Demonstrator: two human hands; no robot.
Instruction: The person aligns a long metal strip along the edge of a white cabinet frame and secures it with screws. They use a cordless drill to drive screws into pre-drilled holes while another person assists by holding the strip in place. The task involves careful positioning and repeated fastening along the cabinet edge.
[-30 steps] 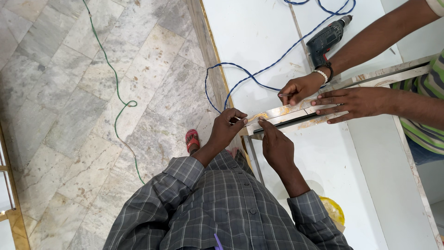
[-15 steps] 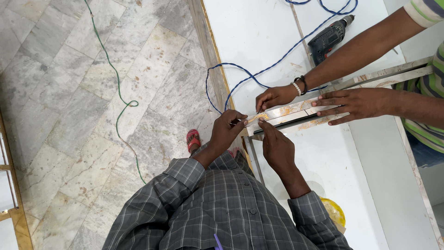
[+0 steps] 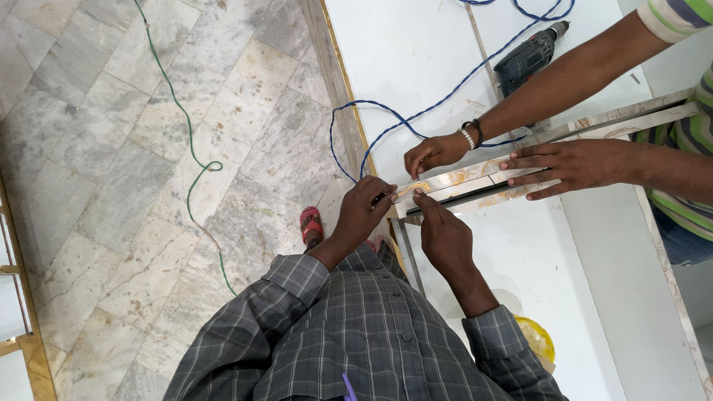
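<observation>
Since the earlier frame the co-worker's nearer hand slid down the strip toward the wearer; it was up at about 2 o'clock of the strip's end and now sits right beside it. The wearer's own hands barely shifted.

Nearest, at 6 o'clock, the plaid shirt fills the bottom edge. Left hand is curled, fingertips pinched on the strip's near end; what sits between the fingers is too small to tell. Right hand is partly closed, index finger pressed to the strip's underside edge just beside the left hand. The two hands nearly touch, little room between them.

The strip is long, pale and marbled, running from picture centre out toward 2 o'clock, lying across the white panel. Its far end goes behind the co-worker's striped shirt and is cut off there.

The co-worker's other hand lies flat, fingers spread, on the strip at 3 o'clock.

A red sandal shows at the panel's edge, half hidden under the left forearm. A yellow round thing at 5 o'clock is mostly hidden by the right sleeve.

Farther, a blue cord loops over the panel to a drill at 1 o'clock. A green cord trails over the marble floor at 10 o'clock, open room there.
</observation>
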